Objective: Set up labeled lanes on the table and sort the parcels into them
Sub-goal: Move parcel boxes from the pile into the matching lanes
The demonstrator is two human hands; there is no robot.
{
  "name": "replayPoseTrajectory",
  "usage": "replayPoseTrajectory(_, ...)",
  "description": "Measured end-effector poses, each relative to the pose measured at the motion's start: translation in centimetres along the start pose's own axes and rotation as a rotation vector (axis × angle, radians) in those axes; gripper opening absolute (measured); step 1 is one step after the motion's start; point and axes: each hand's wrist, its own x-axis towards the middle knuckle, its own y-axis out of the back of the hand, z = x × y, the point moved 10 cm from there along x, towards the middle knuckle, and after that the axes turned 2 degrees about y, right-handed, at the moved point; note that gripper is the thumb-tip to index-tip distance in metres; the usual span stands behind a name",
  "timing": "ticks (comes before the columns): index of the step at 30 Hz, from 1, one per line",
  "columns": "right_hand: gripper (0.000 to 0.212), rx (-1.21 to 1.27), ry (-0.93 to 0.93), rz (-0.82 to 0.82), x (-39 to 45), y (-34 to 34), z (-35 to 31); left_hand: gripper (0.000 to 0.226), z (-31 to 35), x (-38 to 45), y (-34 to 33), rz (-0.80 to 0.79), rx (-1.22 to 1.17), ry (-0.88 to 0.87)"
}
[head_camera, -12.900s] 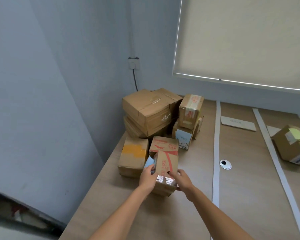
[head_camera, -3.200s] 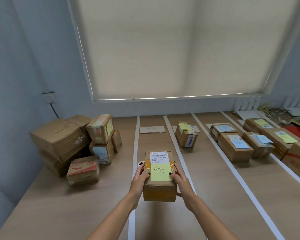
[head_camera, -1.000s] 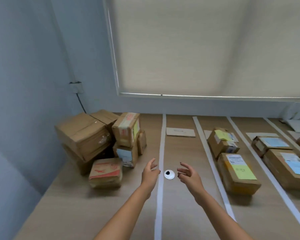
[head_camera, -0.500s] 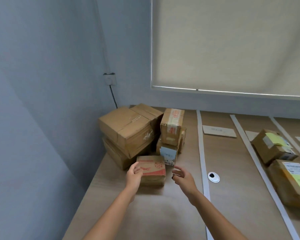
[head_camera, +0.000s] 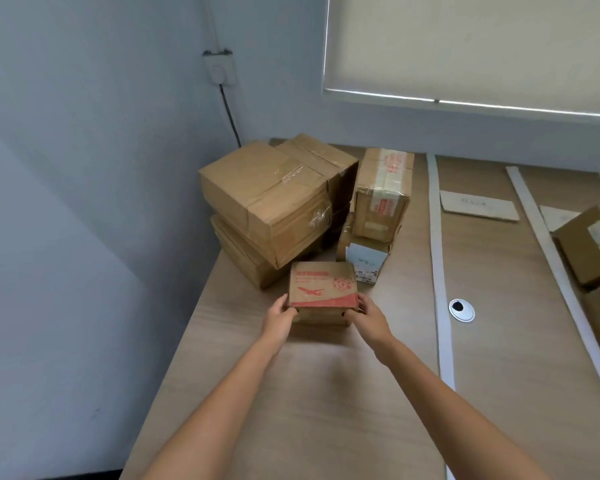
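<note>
A small cardboard parcel with red print and a plane logo (head_camera: 321,285) sits on the wooden table (head_camera: 326,410) near its left edge. My left hand (head_camera: 279,318) grips the parcel's near left corner and my right hand (head_camera: 364,317) grips its near right corner, fingers curled over the front face. White tape strips (head_camera: 439,271) mark lanes across the table. A cardboard lane label (head_camera: 478,205) lies flat at the far end of the first lane.
Behind the parcel, two large boxes (head_camera: 274,202) are stacked in the corner, with a taped box (head_camera: 381,195) on a small box bearing a white label (head_camera: 364,259). A round cable grommet (head_camera: 461,310) sits in the first lane. Sorted parcels (head_camera: 589,244) lie at the right edge.
Half a second ago both hands were open and reaching toward the red-printed parcel; now they hold its near corners. The view has turned left toward the pile.
</note>
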Motion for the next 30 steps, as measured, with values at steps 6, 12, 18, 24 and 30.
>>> replayPoseTrajectory(6, 0.053, -0.002, 0.039, -0.010, -1.1, 0.3, -0.9, 0.049, 1.3, -1.0, 0.1, -0.010, 0.026, -0.035)
replayPoseTrajectory(12, 0.062, 0.055, 0.137, -0.052, -4.7, 2.2, -3.4, 0.048, 3.6, -4.9, -0.2, -0.021, -0.003, -0.114)
replayPoseTrajectory(18, 0.058, 0.135, 0.218, -0.013, -8.9, 6.7, -5.4, 0.045, 8.4, -10.3, -2.7, -0.014, -0.031, -0.267)
replayPoseTrajectory(24, 0.063, 0.196, 0.297, 0.158, -13.3, 15.1, -5.4, 0.048, 11.6, -16.4, -7.3, -0.033, -0.090, -0.375)
replayPoseTrajectory(30, 0.054, 0.260, 0.441, 0.222, -18.3, 23.4, -5.2, 0.046, 12.8, -22.2, -14.9, -0.097, -0.161, -0.428)
